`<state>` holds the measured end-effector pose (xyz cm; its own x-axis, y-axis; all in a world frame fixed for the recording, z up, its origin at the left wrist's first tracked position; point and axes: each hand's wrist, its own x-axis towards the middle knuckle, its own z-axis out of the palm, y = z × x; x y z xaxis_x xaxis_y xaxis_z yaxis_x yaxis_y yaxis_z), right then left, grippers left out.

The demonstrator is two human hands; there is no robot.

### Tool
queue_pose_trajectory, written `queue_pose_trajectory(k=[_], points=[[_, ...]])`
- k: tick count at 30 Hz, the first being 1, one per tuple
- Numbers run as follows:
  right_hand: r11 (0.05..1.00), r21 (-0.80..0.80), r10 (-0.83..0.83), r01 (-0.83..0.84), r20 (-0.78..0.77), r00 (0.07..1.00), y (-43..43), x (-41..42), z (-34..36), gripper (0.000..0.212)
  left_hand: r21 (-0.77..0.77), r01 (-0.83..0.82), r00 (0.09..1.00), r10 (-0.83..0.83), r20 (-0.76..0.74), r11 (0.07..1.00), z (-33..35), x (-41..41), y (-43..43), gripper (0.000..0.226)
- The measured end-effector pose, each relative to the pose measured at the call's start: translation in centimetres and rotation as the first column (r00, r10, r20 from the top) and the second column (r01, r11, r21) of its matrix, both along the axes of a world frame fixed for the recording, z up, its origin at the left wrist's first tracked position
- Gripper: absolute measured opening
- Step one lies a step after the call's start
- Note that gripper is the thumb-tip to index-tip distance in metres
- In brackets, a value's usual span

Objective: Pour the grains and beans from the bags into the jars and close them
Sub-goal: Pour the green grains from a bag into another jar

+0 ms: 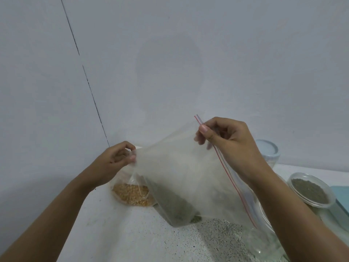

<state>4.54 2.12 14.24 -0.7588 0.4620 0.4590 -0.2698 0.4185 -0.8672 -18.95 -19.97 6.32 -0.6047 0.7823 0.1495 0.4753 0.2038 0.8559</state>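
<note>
A clear zip bag (188,178) with a red zip strip hangs tilted above the counter, a few green beans left in its lower corner. My left hand (117,159) pinches the bag's left corner. My right hand (226,140) pinches the zip edge at the top right. Behind the bag lies another clear bag of yellow grains (132,193) on the counter. An open jar (311,190) filled with green beans stands at the right. A jar with a pale blue lid (268,150) stands behind my right wrist. A clear glass jar (268,241) sits partly hidden under my right forearm.
The speckled white counter (122,233) runs from the wall corner toward me. A pale blue flat object (341,197) lies at the far right edge. A plain grey wall rises close behind everything.
</note>
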Motion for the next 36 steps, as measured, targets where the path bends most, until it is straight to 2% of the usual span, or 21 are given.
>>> queue_pose_trajectory(k=[3, 6, 8, 10, 11, 14, 15, 20, 26, 31, 36], points=[[0.999, -0.042, -0.016, 0.014, -0.026, 1.000, 0.2, 0.2, -0.2, 0.018, 0.134, -0.055, 0.987, 0.033, 0.159, 0.989, -0.5, 0.6, -0.1, 0.012], [0.998, -0.063, -0.022, 0.021, -0.029, 0.999, 0.3, 0.3, -0.5, 0.018, 0.179, -0.112, 0.932, 0.041, 0.359, 0.977, -2.1, 0.7, -0.6, 0.028], [0.997, -0.072, -0.018, 0.016, -0.026, 1.000, 0.3, 0.4, -0.6, 0.019, 0.187, -0.146, 0.898, 0.050, 0.437, 0.971, -3.1, 0.6, -0.9, 0.032], [0.997, -0.073, -0.021, 0.019, -0.020, 1.000, 0.3, 0.5, -0.7, 0.019, 0.230, -0.176, 0.855, 0.033, 0.518, 0.957, -3.7, 0.5, -0.9, 0.048], [0.997, -0.073, -0.024, 0.023, -0.020, 1.000, 0.3, 0.5, -0.7, 0.019, 0.261, -0.195, 0.824, 0.014, 0.566, 0.945, -3.9, 0.5, -0.8, 0.049], [0.996, -0.077, -0.040, 0.039, -0.014, 0.999, 0.4, 0.7, -0.7, 0.018, 0.314, -0.245, 0.735, -0.036, 0.678, 0.917, -4.1, 1.4, 0.3, 0.022], [0.996, -0.079, -0.046, 0.045, -0.012, 0.999, 0.4, 0.8, -0.8, 0.018, 0.309, -0.267, 0.710, -0.031, 0.703, 0.913, -4.1, 1.8, 0.8, 0.019], [0.995, -0.079, -0.058, 0.058, 0.009, 0.998, 0.3, 1.1, -0.6, 0.014, 0.299, -0.372, 0.660, 0.023, 0.751, 0.879, -3.6, 3.6, 2.3, 0.020], [0.997, -0.066, -0.030, 0.028, -0.033, 0.999, -0.4, 1.6, 0.0, 0.017, 0.326, -0.442, 0.642, 0.042, 0.766, 0.836, -2.9, 4.5, 3.3, 0.026], [0.986, -0.167, -0.022, -0.005, -0.158, 0.987, -0.1, 2.6, 1.6, 0.019, 0.428, -0.423, 0.681, -0.032, 0.732, 0.798, 0.1, 4.6, 3.7, 0.027], [0.982, -0.187, -0.025, -0.016, -0.213, 0.977, 0.0, 3.2, 3.2, 0.020, 0.483, -0.387, 0.727, -0.062, 0.684, 0.785, 3.3, 4.4, 4.6, 0.027]])
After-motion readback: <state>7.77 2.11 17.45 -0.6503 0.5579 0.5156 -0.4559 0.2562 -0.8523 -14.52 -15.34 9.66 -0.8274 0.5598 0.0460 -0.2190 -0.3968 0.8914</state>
